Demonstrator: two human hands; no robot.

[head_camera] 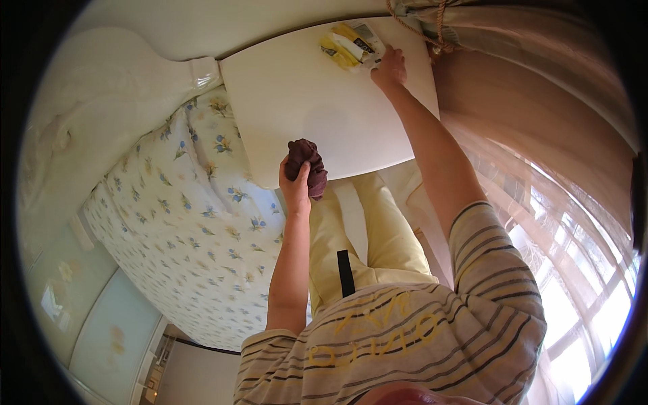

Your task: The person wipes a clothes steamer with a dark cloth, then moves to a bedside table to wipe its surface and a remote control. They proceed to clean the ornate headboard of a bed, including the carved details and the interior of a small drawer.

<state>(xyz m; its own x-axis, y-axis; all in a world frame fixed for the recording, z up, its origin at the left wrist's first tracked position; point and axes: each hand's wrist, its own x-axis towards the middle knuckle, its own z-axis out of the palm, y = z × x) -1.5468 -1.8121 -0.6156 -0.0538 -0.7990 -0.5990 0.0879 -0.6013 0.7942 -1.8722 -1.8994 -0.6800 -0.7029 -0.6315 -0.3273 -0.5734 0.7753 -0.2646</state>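
Observation:
My left hand grips a crumpled dark maroon cloth, held above the front edge of a white tabletop. Out at the far right of that surface, my right hand is at the edge of a yellow and clear plastic packet. A white item with a grey panel lies against the packet, partly hidden by it. Whether the right fingers close on either of these cannot be told.
A bed with a floral sheet adjoins the tabletop on the left, below a glossy cream headboard. On the right hang a brown curtain with a rope tieback and a sheer curtain before a window.

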